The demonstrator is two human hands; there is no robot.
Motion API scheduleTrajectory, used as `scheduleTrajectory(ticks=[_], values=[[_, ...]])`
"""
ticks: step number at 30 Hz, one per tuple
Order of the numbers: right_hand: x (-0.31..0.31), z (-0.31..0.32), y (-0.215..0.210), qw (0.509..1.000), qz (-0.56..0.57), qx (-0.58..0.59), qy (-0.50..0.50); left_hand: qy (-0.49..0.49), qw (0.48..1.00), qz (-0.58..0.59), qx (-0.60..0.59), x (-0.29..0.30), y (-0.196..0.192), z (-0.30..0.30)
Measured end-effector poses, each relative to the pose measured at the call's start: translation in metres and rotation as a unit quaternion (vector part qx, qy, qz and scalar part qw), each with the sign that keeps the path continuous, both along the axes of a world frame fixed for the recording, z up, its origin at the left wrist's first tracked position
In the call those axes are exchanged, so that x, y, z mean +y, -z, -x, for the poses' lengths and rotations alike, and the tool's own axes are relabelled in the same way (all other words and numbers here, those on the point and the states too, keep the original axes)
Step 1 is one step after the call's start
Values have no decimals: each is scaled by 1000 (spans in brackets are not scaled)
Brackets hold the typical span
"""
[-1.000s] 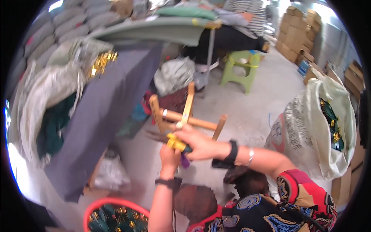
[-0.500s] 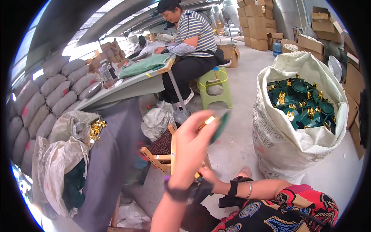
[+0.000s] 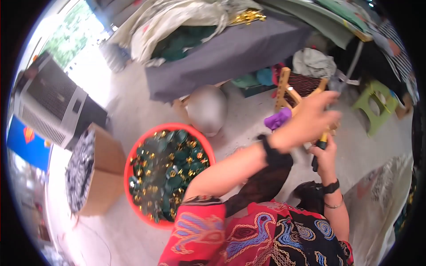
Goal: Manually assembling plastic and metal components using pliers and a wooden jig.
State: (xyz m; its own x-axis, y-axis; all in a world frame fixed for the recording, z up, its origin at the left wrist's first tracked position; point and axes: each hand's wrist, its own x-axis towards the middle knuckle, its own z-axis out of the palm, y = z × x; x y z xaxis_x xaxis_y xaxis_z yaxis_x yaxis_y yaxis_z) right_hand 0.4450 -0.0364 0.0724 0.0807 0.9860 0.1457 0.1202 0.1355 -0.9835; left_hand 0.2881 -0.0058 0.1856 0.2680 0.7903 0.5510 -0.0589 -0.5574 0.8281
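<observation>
My left hand [image 3: 307,119] reaches across toward the wooden frame [image 3: 282,94], its fingers spread and slightly blurred, with nothing visible in them. Just below it, my right hand [image 3: 326,156] grips a tool with a yellow-and-black handle [image 3: 322,142]; the tool's kind is hidden by the fingers and blur. A purple cloth [image 3: 278,119] hangs beside the frame, near my left wrist. Under my left forearm stands a red basin [image 3: 127,181] filled with green discs [image 3: 177,156] bearing gold, crown-like metal pieces.
Left of the basin are a cardboard box [image 3: 106,173] of grey shredded-looking material and a large grey air cooler [image 3: 55,97]. A grey cloth-draped table [image 3: 222,66] holds sacks of green and gold parts. A green stool [image 3: 377,104] and a white sack [image 3: 377,195] lie right, near a seated person.
My view has swung left and down, bringing the red basin into sight. The green disc with a gold piece, earlier in my left hand, no longer shows there. My right hand keeps the tool.
</observation>
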Motion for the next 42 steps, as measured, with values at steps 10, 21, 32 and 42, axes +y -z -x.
scheduleTrajectory(ticks=[10, 21, 32, 42], values=[[-7, 32, -20, 996, 67, 26, -57, -662, 597, 250, 377, -185, 225, 393], [-1, 45, 8, 999, 41, 3, -33, -575, 572, 312, 496, -158, 258, 419], [-6, 35, 8, 992, -26, -120, 40, -545, 695, 148, 444, -105, 211, 353], [4, 38, 17, 992, 7, -126, 21, -397, 880, -235, 113, -83, -72, 210]])
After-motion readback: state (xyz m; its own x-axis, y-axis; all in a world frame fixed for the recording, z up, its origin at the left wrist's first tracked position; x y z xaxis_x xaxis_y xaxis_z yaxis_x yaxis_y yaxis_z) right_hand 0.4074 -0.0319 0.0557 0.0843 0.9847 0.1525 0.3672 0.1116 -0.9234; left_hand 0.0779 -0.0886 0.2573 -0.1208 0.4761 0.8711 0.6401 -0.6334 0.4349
